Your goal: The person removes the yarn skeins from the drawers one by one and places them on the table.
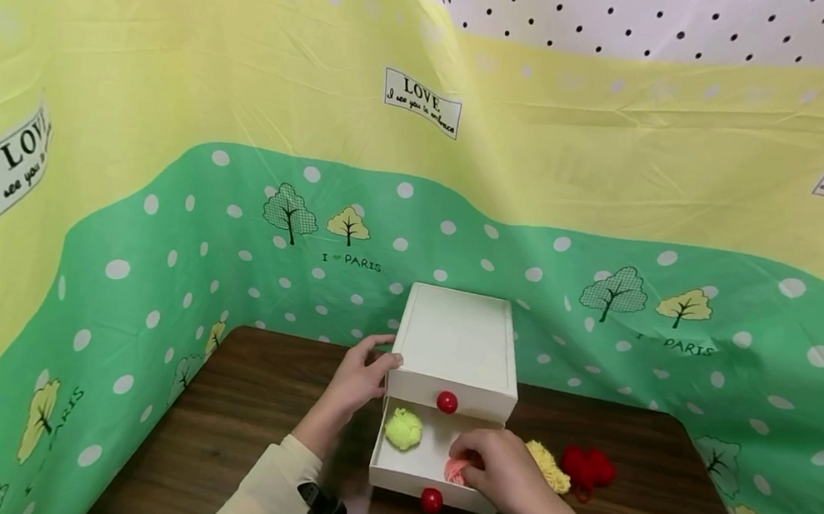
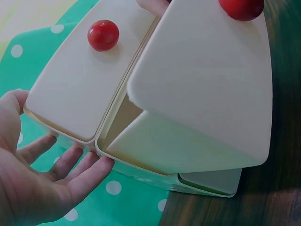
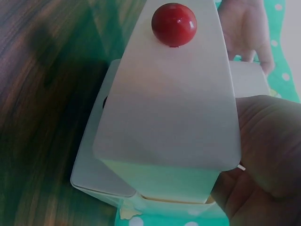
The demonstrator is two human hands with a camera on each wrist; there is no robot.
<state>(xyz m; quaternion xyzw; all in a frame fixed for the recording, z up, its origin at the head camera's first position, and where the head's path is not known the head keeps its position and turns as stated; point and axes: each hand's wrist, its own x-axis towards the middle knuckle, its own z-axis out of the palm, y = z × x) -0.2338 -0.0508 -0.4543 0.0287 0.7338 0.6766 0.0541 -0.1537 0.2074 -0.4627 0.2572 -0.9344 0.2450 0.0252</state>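
A white drawer cabinet (image 1: 458, 333) stands on the table with its upper drawer closed. Below that, a drawer (image 1: 400, 475) with a red knob (image 1: 432, 500) is pulled out. Inside it, at the left, lies a yellow-green yarn ball (image 1: 404, 429). My right hand (image 1: 510, 472) reaches into the open drawer and pinches a pink yarn ball (image 1: 456, 470), which the fingers partly cover. My left hand (image 1: 362, 377) touches the cabinet's left side near the front, thumb at the top corner; in the left wrist view its fingers (image 2: 89, 181) rest extended against the side wall.
To the right of the cabinet, a yellow yarn ball (image 1: 548, 467) and a red yarn ball (image 1: 587, 468) lie on the dark wooden table (image 1: 238, 406). A patterned green and yellow cloth (image 1: 155, 263) hangs behind and at both sides. Another cabinet section (image 3: 101, 165) lies beneath the open drawer.
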